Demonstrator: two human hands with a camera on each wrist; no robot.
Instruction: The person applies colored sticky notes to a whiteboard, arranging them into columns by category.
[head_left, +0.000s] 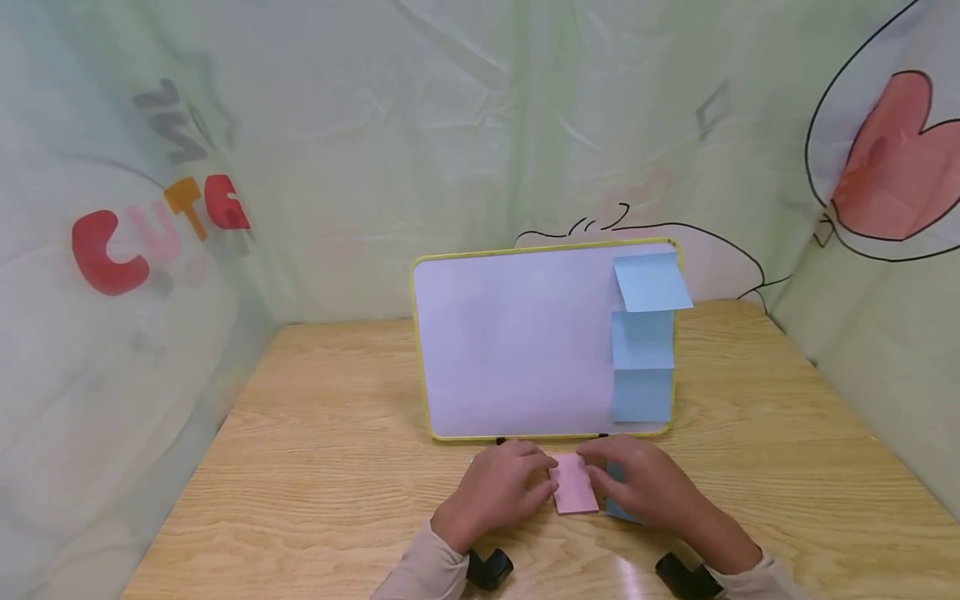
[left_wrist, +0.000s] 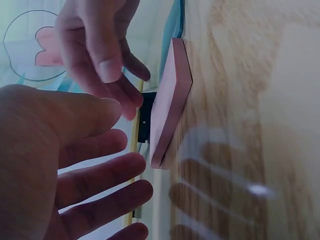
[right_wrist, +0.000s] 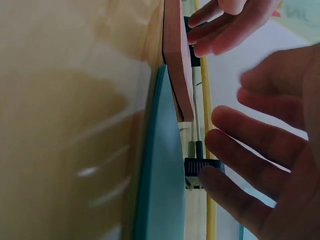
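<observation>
A pink pad of sticky notes lies on the table between the two hands. My left hand hovers at its left side, fingers loosely bent; the left wrist view shows this hand holding nothing, with a gap to the pad. On the other side is my right hand, also holding nothing, its fingers spread and relaxed in the right wrist view. Partly under the right hand in the head view lies a blue pad of sticky notes, beside the pink one.
Behind the hands stands a whiteboard with a yellow frame and black feet. Three blue notes hang in a column on its right side, the top one tilted outward. Printed curtains enclose the wooden table.
</observation>
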